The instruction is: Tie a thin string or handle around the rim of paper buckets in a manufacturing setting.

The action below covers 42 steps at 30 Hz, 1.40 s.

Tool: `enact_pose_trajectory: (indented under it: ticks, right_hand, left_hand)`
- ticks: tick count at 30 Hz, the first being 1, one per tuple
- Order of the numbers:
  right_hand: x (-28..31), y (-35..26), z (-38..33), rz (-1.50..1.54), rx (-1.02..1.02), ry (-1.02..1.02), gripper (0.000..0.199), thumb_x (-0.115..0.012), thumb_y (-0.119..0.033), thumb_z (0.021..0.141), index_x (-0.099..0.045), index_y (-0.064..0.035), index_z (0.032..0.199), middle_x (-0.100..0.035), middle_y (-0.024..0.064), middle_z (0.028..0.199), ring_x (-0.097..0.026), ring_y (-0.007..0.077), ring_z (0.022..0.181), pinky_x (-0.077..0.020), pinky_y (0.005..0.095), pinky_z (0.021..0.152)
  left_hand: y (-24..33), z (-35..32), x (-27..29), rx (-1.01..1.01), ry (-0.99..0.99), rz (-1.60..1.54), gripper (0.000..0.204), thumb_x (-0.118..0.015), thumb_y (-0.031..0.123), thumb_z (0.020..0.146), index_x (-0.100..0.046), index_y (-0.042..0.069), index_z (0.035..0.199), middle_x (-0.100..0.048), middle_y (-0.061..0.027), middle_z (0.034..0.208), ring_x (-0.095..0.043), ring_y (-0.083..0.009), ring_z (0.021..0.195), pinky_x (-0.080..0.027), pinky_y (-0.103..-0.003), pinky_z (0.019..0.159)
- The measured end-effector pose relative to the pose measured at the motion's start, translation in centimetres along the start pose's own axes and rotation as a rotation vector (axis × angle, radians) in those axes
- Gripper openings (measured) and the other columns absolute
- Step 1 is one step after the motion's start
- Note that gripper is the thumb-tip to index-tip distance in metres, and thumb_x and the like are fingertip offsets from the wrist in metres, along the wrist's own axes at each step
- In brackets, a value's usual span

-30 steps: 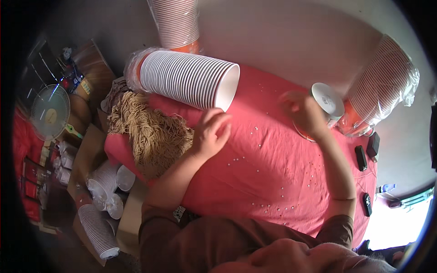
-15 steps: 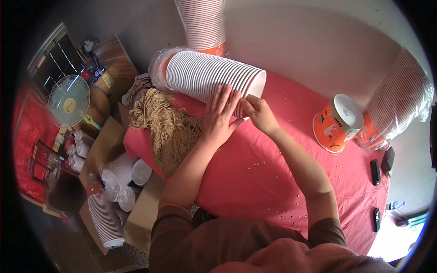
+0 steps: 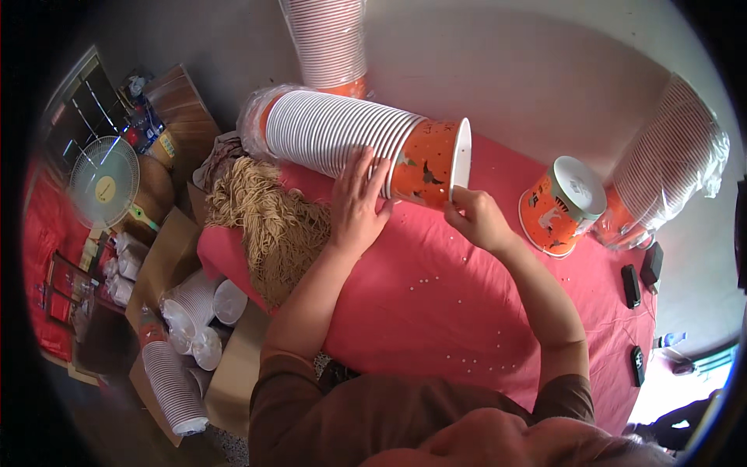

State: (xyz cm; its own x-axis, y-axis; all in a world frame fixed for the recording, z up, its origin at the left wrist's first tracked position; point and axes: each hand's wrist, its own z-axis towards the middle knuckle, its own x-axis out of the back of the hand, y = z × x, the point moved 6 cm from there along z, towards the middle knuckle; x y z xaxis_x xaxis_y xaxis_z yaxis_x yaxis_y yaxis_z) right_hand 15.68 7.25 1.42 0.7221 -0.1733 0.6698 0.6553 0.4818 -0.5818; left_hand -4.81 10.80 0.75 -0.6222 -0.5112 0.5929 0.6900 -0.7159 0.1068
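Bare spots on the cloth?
Red cloth between left forearm and scattered white bits; mostly, too, between right forearm and black devices. Crowded: cup stack with left hand and right hand, tan strands alongside; upturned cup near wrapped stack.

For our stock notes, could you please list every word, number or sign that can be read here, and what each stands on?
Nothing can be read reliably.
Orange patterned paper bucket gripped by the right hand: dark marks near its rim, too small.
Upturned orange paper bucket with pale base: faint print, blurred.
Round pale fan with grille: yellow hub label, too small.
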Motion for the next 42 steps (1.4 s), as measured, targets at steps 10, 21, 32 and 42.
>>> enact_pose_trajectory:
  ticks: [10,21,32,42]
  right_hand:
    - [6.9,1.2,-2.5,0.505,-0.183,0.053,0.016,-0.055,-0.001,0.095,-0.06,0.0051,0.108,-0.066,0.0031,0.097,-0.06,0.0087,0.094,-0.0502,0.0292,0.084]
    - [10.2,-6.5,-4.9,0.079,0.23,0.009,0.021,-0.063,0.006,0.073,-0.064,0.0027,0.094,-0.064,0.0091,0.077,-0.064,0.02,0.069,-0.0502,0.0335,0.06]
    - [5.8,-9.1,-6.0,-0.256,0.363,-0.341,0.017,-0.07,-0.008,0.073,-0.061,-0.0054,0.087,-0.062,0.01,0.08,-0.065,0.0292,0.081,-0.0524,0.0422,0.068]
    - [3.8,-8.8,-6.5,-0.3,0.262,-0.371,0.015,-0.066,-0.014,0.081,-0.06,-0.0056,0.091,-0.066,0.0105,0.076,-0.068,0.0304,0.075,-0.0529,0.043,0.067]
  left_hand:
    - [-0.4,0.0,-0.3,0.06,0.011,-0.086,0.07,-0.079,0.012,0.074,-0.048,0.005,0.137,-0.035,-0.0206,0.153,-0.03,-0.0425,0.143,-0.029,-0.057,0.113]
    - [4.1,0.0,1.1,0.031,-0.056,-0.636,0.045,-0.045,-0.014,0.076,-0.061,-0.002,0.117,-0.066,-0.0158,0.117,-0.062,-0.0323,0.111,-0.049,-0.038,0.097]
    - [2.2,-1.5,-1.1,0.382,-0.101,-1.037,0.042,-0.051,0.026,0.104,-0.05,-0.004,0.134,-0.061,-0.0144,0.127,-0.056,-0.0213,0.119,-0.043,-0.034,0.103]
    - [0.5,-0.2,2.3,0.405,-0.08,-0.828,0.013,-0.068,0.006,0.091,-0.069,0.003,0.104,-0.071,-0.0092,0.098,-0.067,-0.0163,0.09,-0.055,-0.029,0.081]
